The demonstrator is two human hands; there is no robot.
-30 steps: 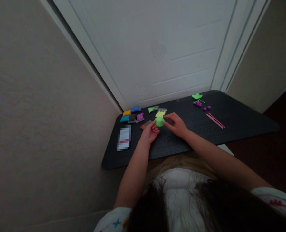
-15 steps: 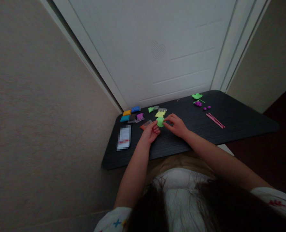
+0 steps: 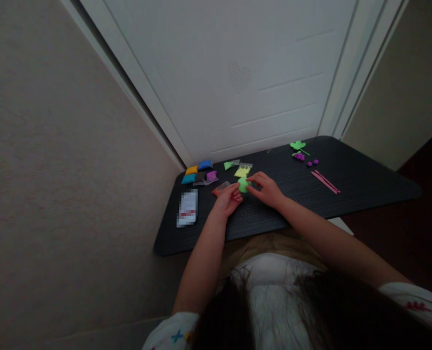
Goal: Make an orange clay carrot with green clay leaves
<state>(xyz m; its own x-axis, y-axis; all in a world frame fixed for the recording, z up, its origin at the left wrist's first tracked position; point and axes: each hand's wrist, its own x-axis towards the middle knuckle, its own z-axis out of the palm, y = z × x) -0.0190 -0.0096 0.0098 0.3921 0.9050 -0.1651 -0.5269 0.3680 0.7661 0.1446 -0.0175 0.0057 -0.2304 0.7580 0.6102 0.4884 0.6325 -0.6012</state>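
Observation:
A flat, rounded piece of light green modelling clay [image 3: 243, 184] is held up between my two hands over the black table. My left hand [image 3: 229, 199] pinches its left edge, the other fingers curled below. From the right, my right hand [image 3: 267, 188] grips the opposite edge between thumb and fingertips. Just behind the clay lies a bag of yellow clay [image 3: 243, 170]. An orange clay bag [image 3: 219, 188] is partly covered by my left hand. A bag of green clay [image 3: 231, 165] rests a little farther back.
Several coloured clay bags [image 3: 196, 174] lie at the table's back left, with a blurred phone-like object [image 3: 187, 208] in front. On the right are a green clover-like shape [image 3: 298, 145], purple clay balls [image 3: 299, 156] and pink tools [image 3: 325, 182]. A white door [image 3: 216, 73] stands behind the black table [image 3: 376, 180].
The green clay has shifted very slightly to the right and toward me, still between both hands. My fingers have moved a little around its edge; everything else stays put.

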